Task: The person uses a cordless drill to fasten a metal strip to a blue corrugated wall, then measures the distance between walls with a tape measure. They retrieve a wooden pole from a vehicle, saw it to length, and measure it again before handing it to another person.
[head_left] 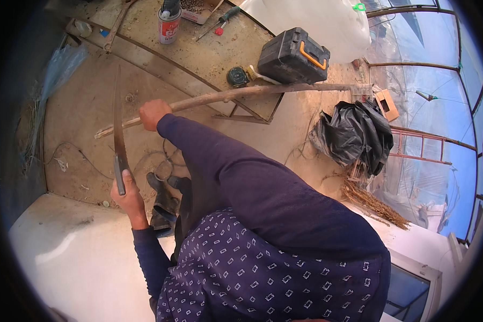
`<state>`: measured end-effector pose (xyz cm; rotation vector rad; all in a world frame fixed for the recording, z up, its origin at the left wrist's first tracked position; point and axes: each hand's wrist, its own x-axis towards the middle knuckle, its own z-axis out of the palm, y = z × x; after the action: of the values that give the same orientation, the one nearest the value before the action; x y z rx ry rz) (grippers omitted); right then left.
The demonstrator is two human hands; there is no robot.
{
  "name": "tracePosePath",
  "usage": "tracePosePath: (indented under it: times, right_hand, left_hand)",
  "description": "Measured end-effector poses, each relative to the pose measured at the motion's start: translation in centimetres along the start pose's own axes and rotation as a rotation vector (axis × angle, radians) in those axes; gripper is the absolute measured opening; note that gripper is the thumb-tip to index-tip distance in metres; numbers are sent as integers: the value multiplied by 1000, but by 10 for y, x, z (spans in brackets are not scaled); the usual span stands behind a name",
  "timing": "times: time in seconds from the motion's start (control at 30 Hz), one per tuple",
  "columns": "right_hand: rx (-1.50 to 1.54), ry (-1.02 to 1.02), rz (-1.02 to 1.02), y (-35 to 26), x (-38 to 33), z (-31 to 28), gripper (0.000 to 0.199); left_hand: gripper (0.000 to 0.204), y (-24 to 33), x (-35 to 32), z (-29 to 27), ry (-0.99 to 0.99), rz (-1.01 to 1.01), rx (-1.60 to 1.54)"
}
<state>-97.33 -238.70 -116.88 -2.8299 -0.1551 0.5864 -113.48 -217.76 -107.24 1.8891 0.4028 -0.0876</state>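
A long curved wooden pole [220, 96] runs from near the bench's right side to a pale, split-looking end at the left. My right hand [154, 114] is closed around it, a short way from that end. Lower left, my left hand [127, 198] grips the dark handle of a hand saw [119, 145]. The saw's long, slightly curved blade points away from me and crosses the pole's pale end, left of my right hand. Whether the teeth touch the wood, I cannot tell.
On the dusty workbench [204, 59] stand a black toolbox [292, 56] with an orange handle, a red and white can [168, 29], a screwdriver [220, 22] and a dark green round object [236, 77]. Black plastic sheeting [357, 134] lies right. Cables [86, 158] cross the floor near boots [163, 204].
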Motion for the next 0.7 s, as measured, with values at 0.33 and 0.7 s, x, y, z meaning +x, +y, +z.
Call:
tracePosePath:
  times: [0.33, 0.7]
  right_hand:
    - [-30, -21, 26, -9, 0, -14, 21]
    - [-87, -15, -5, -12, -7, -1, 25]
  left_hand:
    - [42, 26, 5, -24, -44, 36, 4]
    - [37, 18, -19, -29, -39, 53, 21]
